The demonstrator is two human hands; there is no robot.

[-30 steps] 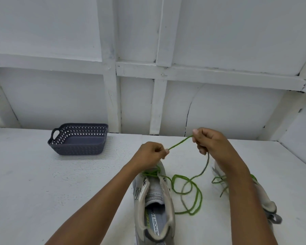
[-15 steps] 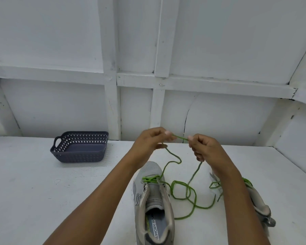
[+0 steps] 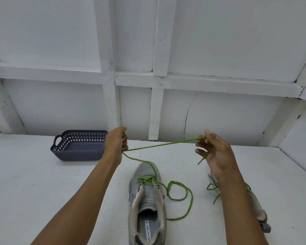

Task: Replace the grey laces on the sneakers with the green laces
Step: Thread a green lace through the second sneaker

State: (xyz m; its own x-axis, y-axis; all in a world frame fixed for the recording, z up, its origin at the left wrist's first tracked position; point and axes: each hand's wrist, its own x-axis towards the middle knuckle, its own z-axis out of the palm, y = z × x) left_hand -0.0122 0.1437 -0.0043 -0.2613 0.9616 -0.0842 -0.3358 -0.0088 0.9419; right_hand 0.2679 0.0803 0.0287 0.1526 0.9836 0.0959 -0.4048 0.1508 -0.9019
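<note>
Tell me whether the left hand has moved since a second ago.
Yes. The left hand has swung left, up to the dark grey plastic basket.

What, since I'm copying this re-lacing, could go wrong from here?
1. The lace is stretched between the left hand and right hand, and nothing steadies the sneaker; a harder pull may drag or tip it.
2. The slack loop beside it could tighten into a knot.
3. The right forearm crosses the second sneaker and might snag its loose lace.
</note>
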